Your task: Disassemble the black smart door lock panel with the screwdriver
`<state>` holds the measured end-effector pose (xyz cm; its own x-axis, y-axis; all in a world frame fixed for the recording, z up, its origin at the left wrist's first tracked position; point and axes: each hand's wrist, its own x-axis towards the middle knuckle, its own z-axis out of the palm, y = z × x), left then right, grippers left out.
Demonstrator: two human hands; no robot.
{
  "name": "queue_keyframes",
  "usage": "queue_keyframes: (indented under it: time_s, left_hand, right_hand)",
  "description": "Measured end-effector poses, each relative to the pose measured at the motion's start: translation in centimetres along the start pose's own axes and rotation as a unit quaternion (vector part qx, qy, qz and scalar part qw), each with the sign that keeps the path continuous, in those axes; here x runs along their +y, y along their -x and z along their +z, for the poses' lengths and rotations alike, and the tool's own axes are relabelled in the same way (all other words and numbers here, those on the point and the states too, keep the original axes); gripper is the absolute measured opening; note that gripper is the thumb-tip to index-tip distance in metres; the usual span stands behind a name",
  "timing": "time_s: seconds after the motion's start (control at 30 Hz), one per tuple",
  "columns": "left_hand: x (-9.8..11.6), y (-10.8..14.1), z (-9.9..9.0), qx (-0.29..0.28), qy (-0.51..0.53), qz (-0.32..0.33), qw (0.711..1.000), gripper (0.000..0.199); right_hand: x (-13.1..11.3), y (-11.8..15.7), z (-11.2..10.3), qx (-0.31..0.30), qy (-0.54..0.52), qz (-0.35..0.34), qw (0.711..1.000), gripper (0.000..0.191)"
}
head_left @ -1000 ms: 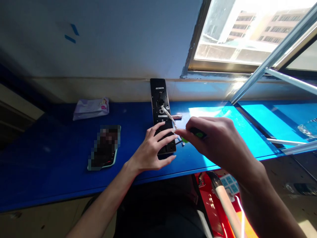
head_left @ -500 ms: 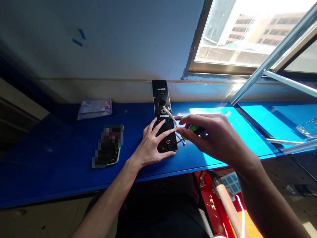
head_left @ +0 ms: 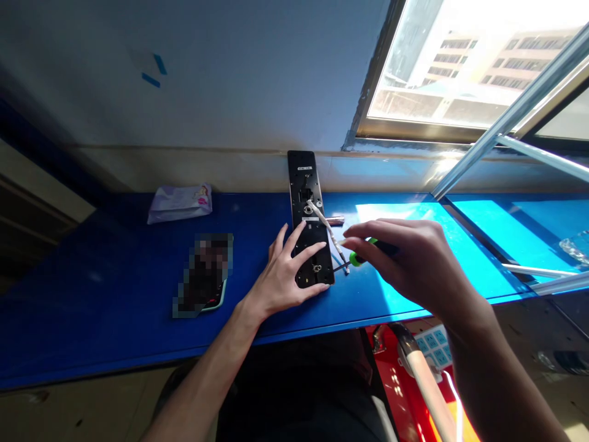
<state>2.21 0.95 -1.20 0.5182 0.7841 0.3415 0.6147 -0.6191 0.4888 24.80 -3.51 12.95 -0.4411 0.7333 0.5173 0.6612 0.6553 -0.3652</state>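
Observation:
A long black panel with screw holes and metal fittings, perhaps a door lock plate, lies on the blue table against the wall. Across its lower half my left hand is spread, fingers apart and the thumb by the near end. My right hand is closed around a screwdriver with a green and black handle. Its dark shaft points left towards the panel's lower right edge; I cannot tell whether the tip touches. A white-wrapped cable runs from the panel's middle down to the right, ending in a connector near the shaft.
A phone with a blurred screen and a pale purple packet lie on the left of the blue table. Brownish wires lie beside the panel. A metal frame stands at the right, before the window. Below is a power strip.
My right hand has moved slightly right and down, away from the panel, and more of the screwdriver shows. My left hand stays spread on the panel. The whole view has shifted slightly.

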Motion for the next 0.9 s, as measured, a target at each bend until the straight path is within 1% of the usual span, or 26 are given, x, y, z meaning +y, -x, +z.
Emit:
queue_keyframes:
  time_s: [0.07, 0.13, 0.2, 0.27, 0.33, 0.37, 0.47, 0.5, 0.6, 0.63, 0.67, 0.77, 0.83, 0.9]
  left_hand:
    - [0.08, -0.03, -0.03, -0.003, 0.004, -0.001, 1.0, 0.076]
    - [0.16, -0.07, -0.05, -0.004, 0.006, 0.001, 1.0, 0.075]
    - [0.2, -0.1, -0.03, -0.001, 0.005, 0.004, 1.0, 0.074]
    - [0.18, -0.12, 0.01, 0.002, 0.005, 0.005, 1.0, 0.074]
    - [0.14, -0.13, 0.05, 0.001, 0.007, 0.004, 1.0, 0.074]
    - [0.12, -0.13, 0.06, -0.001, 0.008, 0.004, 1.0, 0.074]
    - [0.11, -0.14, 0.04, -0.006, 0.011, 0.004, 1.0, 0.075]
    - [0.12, -0.15, 0.02, -0.006, 0.01, 0.003, 1.0, 0.075]
    - [0.14, -0.17, 0.02, -0.003, 0.009, 0.002, 1.0, 0.074]
    - [0.13, -0.18, 0.04, -0.002, 0.009, 0.002, 1.0, 0.074]
    - [0.11, -0.19, 0.07, -0.001, 0.01, 0.003, 1.0, 0.074]
    - [0.03, -0.21, 0.17, 0.002, 0.011, 0.005, 1.0, 0.075]
    - [-0.02, -0.2, 0.21, 0.0, 0.012, 0.003, 1.0, 0.076]
    - [-0.03, -0.19, 0.2, 0.0, 0.013, 0.003, 1.0, 0.077]
  right_hand:
    - [0.08, -0.06, -0.15, -0.018, -0.007, -0.015, 1.0, 0.022]
    - [0.12, -0.09, -0.4, -0.039, -0.014, -0.022, 0.999, 0.037]
    - [0.15, -0.09, -0.58, -0.038, -0.016, -0.026, 0.999, 0.046]
    - [0.24, -0.07, -0.57, -0.026, -0.018, -0.013, 0.999, 0.039]
    - [0.42, -0.07, -0.46, -0.013, -0.006, 0.013, 1.0, 0.022]
    - [0.53, -0.08, -0.41, -0.008, -0.003, 0.022, 1.0, 0.018]
    - [0.84, -0.17, -0.44, -0.016, -0.016, 0.016, 1.0, 0.018]
    - [0.9, -0.21, -0.51, -0.021, -0.018, 0.009, 1.0, 0.021]
    - [0.86, -0.37, -0.69, -0.03, -0.022, -0.016, 0.999, 0.04]
    - [0.81, -0.42, -0.71, -0.028, -0.021, -0.019, 0.999, 0.042]
    - [0.76, -0.46, -0.68, -0.024, -0.017, -0.016, 0.999, 0.04]
    - [0.76, -0.48, -0.47, -0.012, 0.002, 0.013, 1.0, 0.022]
    - [0.86, -0.41, -0.37, -0.009, -0.004, 0.019, 1.0, 0.024]
    - [0.94, -0.32, -0.39, -0.014, -0.017, 0.009, 1.0, 0.021]
